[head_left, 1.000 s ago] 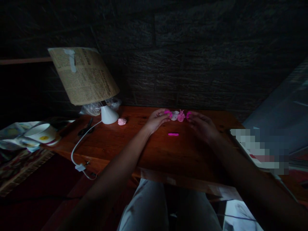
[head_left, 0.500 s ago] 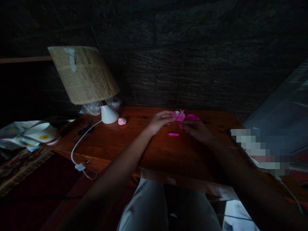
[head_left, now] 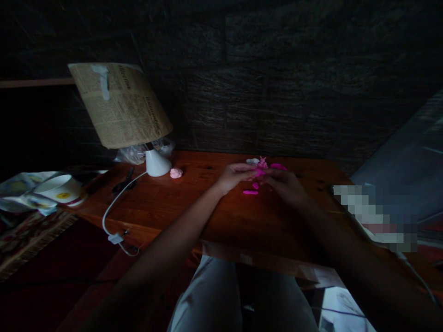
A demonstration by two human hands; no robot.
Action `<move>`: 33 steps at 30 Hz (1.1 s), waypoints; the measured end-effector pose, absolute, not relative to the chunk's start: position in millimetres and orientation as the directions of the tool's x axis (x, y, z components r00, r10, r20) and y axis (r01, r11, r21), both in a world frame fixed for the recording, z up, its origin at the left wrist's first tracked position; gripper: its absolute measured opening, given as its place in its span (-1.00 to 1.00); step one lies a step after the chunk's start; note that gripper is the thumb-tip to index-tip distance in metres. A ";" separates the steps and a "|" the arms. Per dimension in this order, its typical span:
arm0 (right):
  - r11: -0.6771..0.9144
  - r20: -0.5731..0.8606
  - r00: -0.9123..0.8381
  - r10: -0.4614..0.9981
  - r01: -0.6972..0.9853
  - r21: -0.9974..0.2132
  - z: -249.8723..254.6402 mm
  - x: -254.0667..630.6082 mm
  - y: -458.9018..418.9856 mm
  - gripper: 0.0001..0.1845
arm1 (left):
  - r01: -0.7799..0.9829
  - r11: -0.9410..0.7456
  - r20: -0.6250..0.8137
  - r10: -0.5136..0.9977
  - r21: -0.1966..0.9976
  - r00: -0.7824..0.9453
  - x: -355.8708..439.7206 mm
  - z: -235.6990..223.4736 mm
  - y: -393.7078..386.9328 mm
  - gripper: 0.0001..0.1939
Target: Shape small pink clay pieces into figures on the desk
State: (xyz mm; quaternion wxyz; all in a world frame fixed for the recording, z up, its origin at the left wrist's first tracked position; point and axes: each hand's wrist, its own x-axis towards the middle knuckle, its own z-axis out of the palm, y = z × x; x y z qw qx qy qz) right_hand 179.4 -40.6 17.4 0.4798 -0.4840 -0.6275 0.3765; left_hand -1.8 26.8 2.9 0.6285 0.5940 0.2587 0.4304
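Observation:
Between the fingertips of both hands is a piece of bright pink modelling clay [head_left: 259, 172]. My left hand [head_left: 232, 177] pinches its left side, and my right hand [head_left: 284, 184] grips it from the right. Just nearer to me, a small pink lump [head_left: 255, 185] and a pink clay strip [head_left: 250, 192] lie on the wood. Behind the fingers stands a lighter pink, spiky clay shape [head_left: 262, 162], with a whitish piece [head_left: 252, 162] to its left. A flat magenta piece [head_left: 278, 166] shows past my right hand, partly hidden.
A lamp [head_left: 158, 163] with a newsprint shade stands at the desk's left, its cable [head_left: 109, 210] hanging over the front edge. Near it are a pale pink lump [head_left: 176, 173] and dark scissors [head_left: 125, 182]. Further left sits a paper cup [head_left: 58, 189]. A stone wall [head_left: 228, 92] rises behind.
My hands have come together on the pink clay, the right moving left and slightly up. A small pink lump now lies on the desk above the strip.

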 end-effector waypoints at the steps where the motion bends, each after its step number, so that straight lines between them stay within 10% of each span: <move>1: 0.237 0.233 -0.046 0.971 0.236 -0.942 17.2 179.8 -40.4 -0.59 | -0.224 -0.081 0.187 0.843 0.971 0.505 -1.9 2.4 26.9 -0.60; 16: 0.394 0.384 -0.094 0.919 0.292 -0.871 15.1 183.1 -39.0 -0.67 | -0.171 -0.235 0.291 0.751 0.957 0.593 0.5 -1.4 27.5 -0.62; 33: 0.223 0.237 0.129 0.963 0.114 -0.968 14.8 175.6 -34.6 -0.74 | -0.171 -0.277 0.325 0.797 0.946 0.508 7.1 1.5 29.8 -0.80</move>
